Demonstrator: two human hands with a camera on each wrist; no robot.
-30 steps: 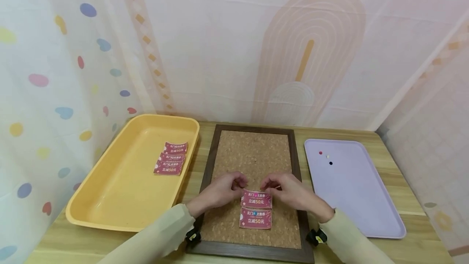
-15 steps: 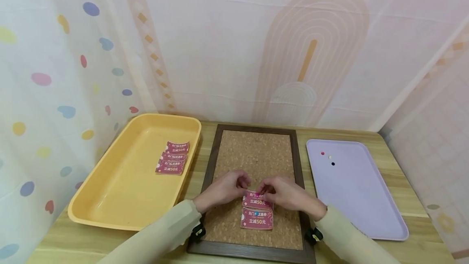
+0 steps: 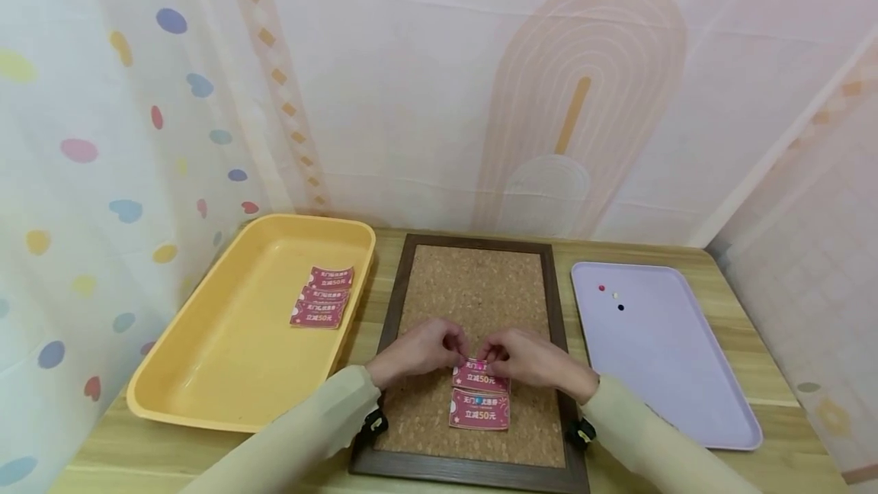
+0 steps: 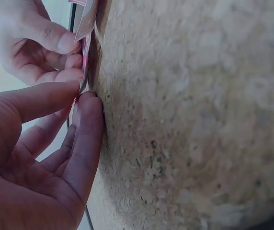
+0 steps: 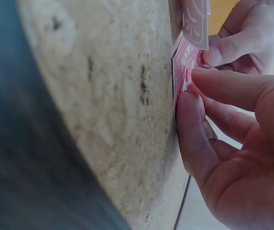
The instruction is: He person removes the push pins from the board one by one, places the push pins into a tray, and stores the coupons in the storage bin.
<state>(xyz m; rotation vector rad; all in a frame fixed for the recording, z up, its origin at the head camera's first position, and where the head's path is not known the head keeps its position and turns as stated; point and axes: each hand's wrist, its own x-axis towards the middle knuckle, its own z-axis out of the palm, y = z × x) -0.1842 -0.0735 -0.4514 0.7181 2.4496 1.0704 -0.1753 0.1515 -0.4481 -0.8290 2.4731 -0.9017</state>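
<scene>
Surface: pale wood-grain table (image 3: 741, 341), pushed against a cloth backdrop (image 3: 398, 82) with a peach arch pattern; coloured blobs on the left side, faint grid on the right. Mid-table: rectangular tan cork board (image 3: 480, 280) in a dark brown frame (image 3: 473, 469). On the cork, nearer the person, two red-pink paper coupons, one above the other: upper coupon (image 3: 473, 378) with a round pink pin (image 3: 479, 366), lower coupon (image 3: 479, 414) with a round blue pin (image 3: 479, 400).

Left hand (image 3: 425, 345) pinches the upper coupon's edge, thumb against forefinger. Right hand (image 3: 531, 357) curled, thumb and forefinger pinching at the pink pin. Sleeves (image 3: 329, 418) cream.

Left of board: deep yellow plastic tray (image 3: 219, 372), three overlapping coupons (image 3: 321, 297) by its right wall. Right: shallow lilac tray (image 3: 675, 372) with red (image 3: 601, 288), cream (image 3: 615, 296) and black (image 3: 620, 307) pins.
</scene>
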